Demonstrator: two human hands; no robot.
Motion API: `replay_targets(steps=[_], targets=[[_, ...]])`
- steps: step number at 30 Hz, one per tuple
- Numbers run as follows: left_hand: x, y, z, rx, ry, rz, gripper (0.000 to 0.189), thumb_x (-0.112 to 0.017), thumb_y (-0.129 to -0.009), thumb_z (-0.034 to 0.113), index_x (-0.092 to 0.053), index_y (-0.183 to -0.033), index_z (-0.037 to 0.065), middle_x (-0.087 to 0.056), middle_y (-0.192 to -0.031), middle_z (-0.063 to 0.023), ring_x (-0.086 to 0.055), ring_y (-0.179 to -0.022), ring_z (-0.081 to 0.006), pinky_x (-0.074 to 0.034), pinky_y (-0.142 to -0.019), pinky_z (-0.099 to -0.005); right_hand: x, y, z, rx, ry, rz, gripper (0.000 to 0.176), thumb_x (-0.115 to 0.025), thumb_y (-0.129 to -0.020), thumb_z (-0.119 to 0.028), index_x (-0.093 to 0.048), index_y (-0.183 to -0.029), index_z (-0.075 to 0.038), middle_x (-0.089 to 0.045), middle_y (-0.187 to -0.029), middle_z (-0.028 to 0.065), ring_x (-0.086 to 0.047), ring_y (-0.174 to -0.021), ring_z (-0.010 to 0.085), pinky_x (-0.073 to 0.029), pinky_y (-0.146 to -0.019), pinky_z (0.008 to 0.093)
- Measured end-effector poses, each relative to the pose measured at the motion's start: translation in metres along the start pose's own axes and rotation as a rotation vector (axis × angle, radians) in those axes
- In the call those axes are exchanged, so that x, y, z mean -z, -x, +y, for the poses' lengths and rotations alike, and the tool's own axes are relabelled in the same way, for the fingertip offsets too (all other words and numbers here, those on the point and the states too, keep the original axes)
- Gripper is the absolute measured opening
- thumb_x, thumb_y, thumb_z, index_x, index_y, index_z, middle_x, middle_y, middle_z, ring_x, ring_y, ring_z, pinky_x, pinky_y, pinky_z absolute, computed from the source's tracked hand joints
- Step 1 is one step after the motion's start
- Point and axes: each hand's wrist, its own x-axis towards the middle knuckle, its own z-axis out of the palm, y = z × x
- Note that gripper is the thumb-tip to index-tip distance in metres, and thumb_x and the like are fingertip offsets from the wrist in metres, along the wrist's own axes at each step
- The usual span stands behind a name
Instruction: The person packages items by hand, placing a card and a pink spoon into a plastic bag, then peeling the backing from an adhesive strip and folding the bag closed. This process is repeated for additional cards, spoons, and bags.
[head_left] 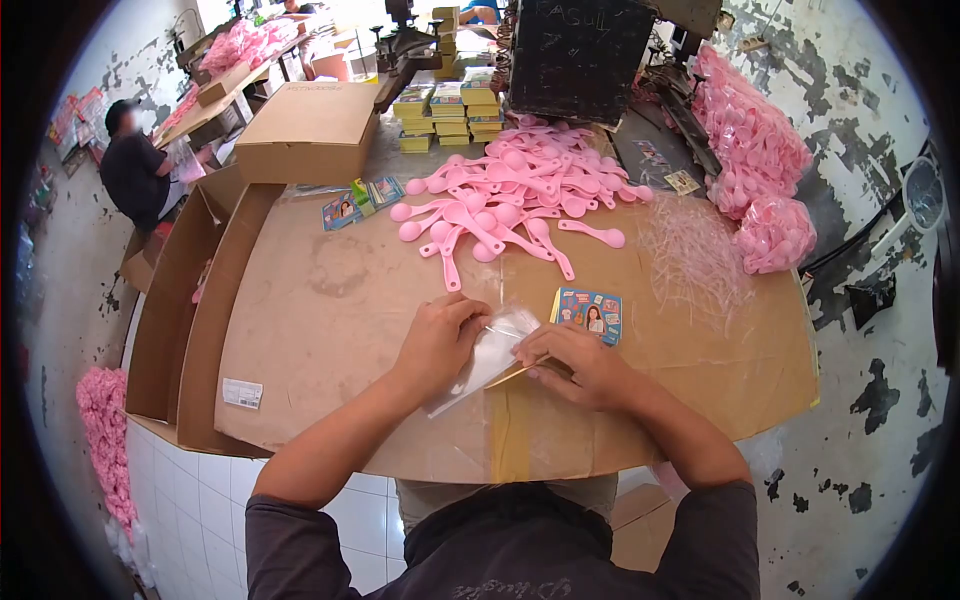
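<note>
A clear plastic bag (478, 362) lies slanted between my two hands over the cardboard tabletop. My left hand (442, 335) is closed in a pinch at the upper left edge of the bag. On the other side, my right hand (578, 365) is closed on a thin card with a yellowish edge (512, 374), its fingertips also against the bag. How far the card sits inside the bag is hidden by the fingers. Just beyond my right hand is a small stack of blue printed cards (592, 308).
Pink plastic spoons (510, 185) are heaped beyond my hands. Clear plastic strips (690, 255) lie at right, near bagged pink spoons (775, 232). A closed carton (305, 125), card stacks (450, 110) and a black box (575, 60) stand behind. A person (140, 165) sits at far left.
</note>
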Motion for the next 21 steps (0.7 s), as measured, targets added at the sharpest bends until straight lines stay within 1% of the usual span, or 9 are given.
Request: replay_targets(steps=[3, 6, 9, 11, 12, 15, 18, 21], targets=[[0.004, 0.0, 0.005, -0.018, -0.04, 0.003, 0.014, -0.068, -0.093, 0.008, -0.071, -0.1, -0.004, -0.069, -0.088, -0.0188, -0.069, -0.082, -0.0304, -0.054, -0.074, -0.0374, -0.004, -0.001, 0.002, 0.026, 0.001, 0.003, 0.016, -0.069, -0.094, -0.01, -0.061, -0.107, -0.005, -0.067, -0.113, 0.0104, -0.066, -0.103, 0.0312, -0.051, -0.091, 0.0431], [0.01, -0.002, 0.02, 0.232, 0.121, -0.038, 0.012, -0.067, -0.093, 0.008, -0.07, -0.098, -0.002, -0.071, -0.089, -0.0174, -0.07, -0.081, -0.0262, -0.053, -0.077, -0.0351, -0.007, 0.002, 0.006, 0.018, 0.012, -0.011, 0.017, -0.068, -0.094, -0.01, -0.061, -0.108, -0.004, -0.068, -0.115, 0.0124, -0.067, -0.105, 0.0321, -0.053, -0.088, 0.044], [0.011, -0.004, 0.013, 0.323, 0.205, 0.001, 0.011, -0.066, -0.095, 0.009, -0.067, -0.097, -0.001, -0.072, -0.09, -0.0116, -0.071, -0.083, -0.0208, -0.054, -0.079, -0.0345, -0.007, 0.001, 0.006, -0.015, 0.029, -0.013, 0.015, -0.07, -0.091, 0.0, -0.063, -0.104, -0.003, -0.07, -0.114, 0.0122, -0.069, -0.112, 0.0298, -0.056, -0.091, 0.0404], [0.005, -0.005, -0.009, 0.225, 0.428, 0.091, 0.009, -0.064, -0.097, 0.008, -0.064, -0.1, 0.0, -0.072, -0.09, -0.0082, -0.072, -0.085, -0.019, -0.055, -0.079, -0.0345, -0.008, 0.001, 0.005, -0.007, 0.002, 0.001, 0.017, -0.069, -0.091, 0.0, -0.064, -0.107, -0.003, -0.07, -0.112, 0.0123, -0.069, -0.111, 0.0307, -0.056, -0.091, 0.0402], [0.008, -0.009, -0.011, 0.174, 0.538, 0.136, 0.008, -0.063, -0.098, 0.007, -0.062, -0.101, 0.0, -0.071, -0.089, -0.0065, -0.072, -0.087, -0.0181, -0.055, -0.079, -0.0345, -0.009, 0.001, 0.005, -0.002, -0.011, 0.009, 0.018, -0.069, -0.091, 0.0, -0.064, -0.109, -0.003, -0.07, -0.111, 0.0123, -0.069, -0.11, 0.0311, -0.056, -0.091, 0.0402], [0.031, -0.013, -0.006, 0.296, 0.963, 0.001, 0.01, -0.059, -0.1, 0.006, -0.054, -0.108, 0.003, -0.073, -0.096, -0.0098, -0.074, -0.091, -0.0195, -0.059, -0.081, -0.0353, -0.002, 0.003, 0.002, -0.024, 0.003, 0.025, 0.019, -0.068, -0.093, -0.005, -0.063, -0.112, -0.001, -0.068, -0.109, 0.0126, -0.07, -0.096, 0.0292, -0.055, -0.083, 0.0387], [0.039, -0.012, 0.002, 0.276, 1.05, 0.016, 0.021, -0.061, -0.101, 0.006, -0.051, -0.121, 0.004, -0.075, -0.099, -0.0125, -0.075, -0.093, -0.0202, -0.06, -0.081, -0.0353, 0.016, 0.004, -0.009, -0.341, 0.0, 0.277, 0.023, -0.069, -0.094, -0.003, -0.064, -0.116, 0.0, -0.069, -0.108, 0.0092, -0.07, -0.094, 0.0181, -0.055, -0.082, 0.0317], [0.045, -0.01, 0.018, 0.275, 0.959, -0.089, 0.034, -0.064, -0.101, 0.006, -0.047, -0.131, 0.003, -0.076, -0.101, -0.014, -0.075, -0.09, -0.0196, -0.06, -0.08, -0.0327, 0.023, -0.004, -0.006, -0.463, -0.444, 0.539, 0.027, -0.07, -0.096, -0.003, -0.064, -0.122, 0.0, -0.07, -0.11, 0.0058, -0.067, -0.096, 0.0093, -0.054, -0.082, 0.0265]])
